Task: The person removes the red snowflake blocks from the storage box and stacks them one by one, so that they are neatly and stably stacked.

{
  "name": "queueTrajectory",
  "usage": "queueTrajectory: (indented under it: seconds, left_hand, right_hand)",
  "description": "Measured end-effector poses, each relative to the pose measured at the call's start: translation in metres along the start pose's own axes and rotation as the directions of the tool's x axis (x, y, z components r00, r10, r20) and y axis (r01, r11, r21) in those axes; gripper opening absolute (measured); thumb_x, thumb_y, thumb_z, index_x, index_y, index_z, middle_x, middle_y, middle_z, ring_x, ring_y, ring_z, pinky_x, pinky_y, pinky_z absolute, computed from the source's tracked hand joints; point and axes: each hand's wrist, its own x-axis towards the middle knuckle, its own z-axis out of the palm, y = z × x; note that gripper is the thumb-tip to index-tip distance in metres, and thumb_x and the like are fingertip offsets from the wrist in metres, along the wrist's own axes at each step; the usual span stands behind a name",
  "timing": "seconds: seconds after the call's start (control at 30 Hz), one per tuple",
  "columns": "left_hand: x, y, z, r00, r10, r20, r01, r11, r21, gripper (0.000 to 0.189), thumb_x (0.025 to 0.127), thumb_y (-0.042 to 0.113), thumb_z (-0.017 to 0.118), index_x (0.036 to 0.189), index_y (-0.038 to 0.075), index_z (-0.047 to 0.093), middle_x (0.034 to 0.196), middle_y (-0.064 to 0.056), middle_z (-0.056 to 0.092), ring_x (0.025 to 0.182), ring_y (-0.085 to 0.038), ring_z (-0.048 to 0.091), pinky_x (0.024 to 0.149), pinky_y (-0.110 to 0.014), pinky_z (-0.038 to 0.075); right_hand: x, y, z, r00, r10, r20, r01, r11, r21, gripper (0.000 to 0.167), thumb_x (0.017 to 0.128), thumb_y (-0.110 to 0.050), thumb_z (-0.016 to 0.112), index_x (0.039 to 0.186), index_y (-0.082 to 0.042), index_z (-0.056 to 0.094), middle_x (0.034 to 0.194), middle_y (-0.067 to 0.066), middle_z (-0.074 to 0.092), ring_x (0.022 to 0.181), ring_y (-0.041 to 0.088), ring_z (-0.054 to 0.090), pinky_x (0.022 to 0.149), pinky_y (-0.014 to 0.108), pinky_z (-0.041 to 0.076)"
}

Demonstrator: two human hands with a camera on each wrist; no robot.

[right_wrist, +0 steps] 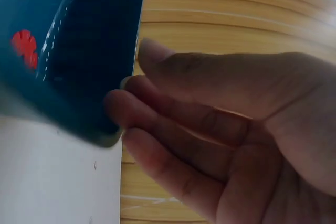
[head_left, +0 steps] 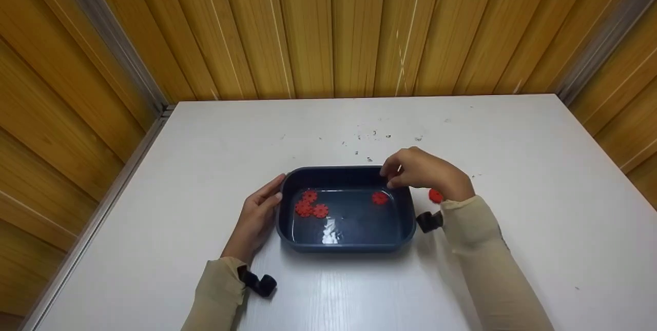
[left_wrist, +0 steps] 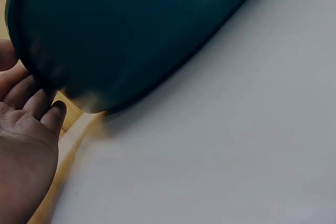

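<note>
A dark blue rectangular tub (head_left: 346, 247) sits upright on the white table. Inside, several red notched discs (head_left: 321, 211) lie clustered at the left, while another red disc (head_left: 380, 198) lies near the right end. My left hand (head_left: 256, 214) rests its fingers against the outside of the tub's left wall, also seen beside the tub (left_wrist: 121, 30) in the left wrist view. Over the far right corner is my right hand (head_left: 423, 169), fingers loosely bent and thumb apart. Nothing shows between thumb and fingers of the right hand (right_wrist: 236, 135) in its wrist view.
One more red disc (head_left: 436, 195) lies on the white table (head_left: 154, 208) right of the tub, partly behind the right wrist. Small dark marks dot the tabletop beyond the tub. Wood-patterned panels (head_left: 354, 28) stand along the back and sides.
</note>
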Motion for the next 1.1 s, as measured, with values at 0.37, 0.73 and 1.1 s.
queueTrajectory:
  seconds: [0.37,0.73,1.1]
  left_hand:
    - [-0.001,0.000,0.000,1.000,-0.006,-0.002,0.006,1.000,0.003,0.050,0.093,0.005,0.056,0.142,0.000,0.044,0.151,-0.012,0.041,0.143,-0.019,0.033,0.110,-0.019,0.036]
    - [-0.001,0.001,0.002,1.000,0.004,0.006,-0.004,1.000,-0.010,0.051,0.093,0.005,0.055,0.142,-0.001,0.043,0.151,-0.013,0.040,0.142,-0.018,0.034,0.106,-0.015,0.039]
    - [-0.001,0.000,0.005,1.000,-0.008,-0.005,0.007,1.000,-0.023,0.050,0.093,0.003,0.054,0.141,-0.001,0.044,0.150,-0.013,0.042,0.143,-0.020,0.033,0.111,-0.021,0.034]
  right_hand:
    - [0.021,-0.014,0.016,0.996,0.039,0.085,-0.031,0.995,-0.094,0.030,0.080,-0.006,0.073,0.108,0.002,0.070,0.093,0.011,0.074,0.080,0.015,0.066,0.073,0.032,0.056]
    - [0.032,-0.016,0.024,0.978,0.141,0.152,-0.119,0.983,-0.143,0.037,0.077,-0.009,0.076,0.112,-0.001,0.069,0.104,0.010,0.071,0.087,0.017,0.064,0.083,0.038,0.055]
    - [0.031,-0.018,0.031,0.951,0.247,0.187,-0.237,0.969,-0.075,0.044,0.076,0.000,0.072,0.119,-0.007,0.066,0.102,0.007,0.068,0.070,0.019,0.064,0.061,0.029,0.053]
